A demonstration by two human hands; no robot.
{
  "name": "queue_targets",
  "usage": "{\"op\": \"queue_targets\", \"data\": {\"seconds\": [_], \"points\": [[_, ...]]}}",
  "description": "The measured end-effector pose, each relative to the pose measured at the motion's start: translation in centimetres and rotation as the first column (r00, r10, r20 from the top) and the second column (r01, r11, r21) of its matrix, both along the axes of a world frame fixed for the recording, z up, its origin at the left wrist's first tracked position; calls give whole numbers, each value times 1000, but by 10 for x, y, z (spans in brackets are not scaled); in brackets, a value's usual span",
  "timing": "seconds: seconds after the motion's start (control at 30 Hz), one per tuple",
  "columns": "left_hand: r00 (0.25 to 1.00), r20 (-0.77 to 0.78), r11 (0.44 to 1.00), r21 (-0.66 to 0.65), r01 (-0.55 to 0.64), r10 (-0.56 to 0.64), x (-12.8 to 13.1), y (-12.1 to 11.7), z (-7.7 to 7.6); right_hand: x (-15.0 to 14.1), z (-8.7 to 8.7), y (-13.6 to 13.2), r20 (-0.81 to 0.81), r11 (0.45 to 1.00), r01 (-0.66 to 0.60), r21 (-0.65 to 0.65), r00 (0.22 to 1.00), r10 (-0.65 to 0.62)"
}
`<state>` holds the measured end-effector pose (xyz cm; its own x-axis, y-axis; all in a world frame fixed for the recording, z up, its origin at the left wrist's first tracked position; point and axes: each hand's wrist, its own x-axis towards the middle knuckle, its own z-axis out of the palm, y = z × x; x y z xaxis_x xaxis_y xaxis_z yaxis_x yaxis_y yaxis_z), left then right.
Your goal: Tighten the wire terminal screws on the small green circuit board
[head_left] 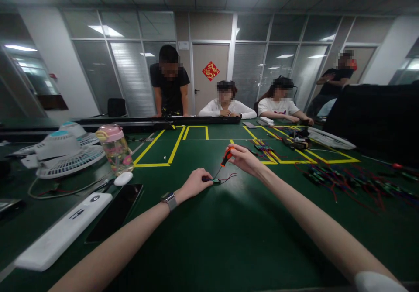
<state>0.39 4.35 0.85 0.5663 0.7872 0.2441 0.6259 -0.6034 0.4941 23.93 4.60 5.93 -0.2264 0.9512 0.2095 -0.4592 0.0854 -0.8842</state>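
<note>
My right hand (241, 157) grips the red and black handle of a screwdriver (226, 156), its thin shaft slanting down to the left. The tip meets or hovers just over a small green circuit board (217, 181); I cannot tell whether they touch. Pinched at the board's left end are the fingers of my left hand (197, 182), which wears a watch on the wrist. Thin dark red wires (229, 177) trail from the board's right side. The board lies on the green table mat (209, 231), and the fingers partly hide it.
On the left are a white power bank (65, 231), a dark phone (116, 213), a pink-lidded bottle (115, 150) and a white fan (70, 154). Wired boards (353, 180) are heaped at right, near a white basket (330, 139). Several people sit or stand across the table.
</note>
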Motion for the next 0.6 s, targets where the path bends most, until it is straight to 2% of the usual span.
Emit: {"op": "queue_targets", "data": {"seconds": [0.3,0.47,0.6], "points": [[999,37,999,-31,-12,13,6,27,-6,3,6,22,109,987,43,154,992,-60],[998,61,998,-54,-23,26,6,37,-7,-2,3,36,77,987,82,138,993,-94],[998,47,998,-61,-30,33,6,43,-2,-7,0,50,62,979,162,125,983,-170]]}}
